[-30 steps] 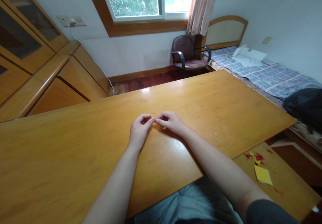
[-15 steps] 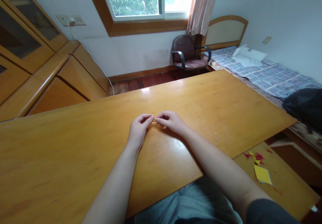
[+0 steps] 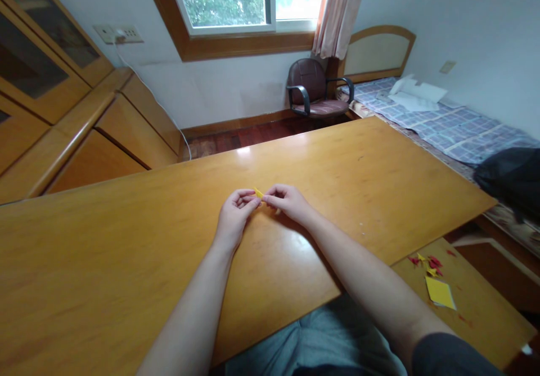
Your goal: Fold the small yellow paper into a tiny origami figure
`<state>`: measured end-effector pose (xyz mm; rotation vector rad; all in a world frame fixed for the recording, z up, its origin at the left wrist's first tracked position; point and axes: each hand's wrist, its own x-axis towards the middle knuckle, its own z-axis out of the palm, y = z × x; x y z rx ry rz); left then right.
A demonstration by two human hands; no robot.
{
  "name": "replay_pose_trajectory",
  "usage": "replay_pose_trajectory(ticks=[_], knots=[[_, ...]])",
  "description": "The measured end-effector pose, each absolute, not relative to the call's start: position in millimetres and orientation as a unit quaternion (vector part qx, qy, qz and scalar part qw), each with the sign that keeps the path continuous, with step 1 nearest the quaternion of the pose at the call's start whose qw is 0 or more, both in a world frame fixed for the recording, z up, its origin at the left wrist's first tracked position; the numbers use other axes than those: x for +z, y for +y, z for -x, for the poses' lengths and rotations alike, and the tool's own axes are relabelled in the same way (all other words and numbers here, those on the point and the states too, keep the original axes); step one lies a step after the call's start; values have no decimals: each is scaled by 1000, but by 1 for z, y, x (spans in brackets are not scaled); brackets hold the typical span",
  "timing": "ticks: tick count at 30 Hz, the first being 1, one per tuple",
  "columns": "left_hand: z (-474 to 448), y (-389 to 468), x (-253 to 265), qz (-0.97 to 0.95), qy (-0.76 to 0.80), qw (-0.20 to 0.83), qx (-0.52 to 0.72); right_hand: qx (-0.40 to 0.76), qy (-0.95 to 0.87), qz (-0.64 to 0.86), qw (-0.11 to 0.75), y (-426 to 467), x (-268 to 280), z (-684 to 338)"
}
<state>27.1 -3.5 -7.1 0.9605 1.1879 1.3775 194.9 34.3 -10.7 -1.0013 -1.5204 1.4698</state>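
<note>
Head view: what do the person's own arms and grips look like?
Left grip and right grip are bare hands, no gloves or watch visible. Left forearm and right forearm are uncovered. A dark sleeve shows near the right elbow; no left sleeve in frame.

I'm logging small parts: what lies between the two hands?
In the head view, a small yellow piece lies between the left hand and the right hand.

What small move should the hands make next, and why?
Perhaps steady the yellow piece with the left hand: the piece is small, the right hand seems to pinch one end, and the left is already at its other side.
</note>
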Motion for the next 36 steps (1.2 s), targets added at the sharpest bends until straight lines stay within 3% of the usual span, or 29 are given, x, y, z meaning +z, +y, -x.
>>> replay_pose_trajectory(ticks=[36], knots=[[-30,-3,-5,-372,464,539,597,599,-575,391,398,34,-5,-194]])
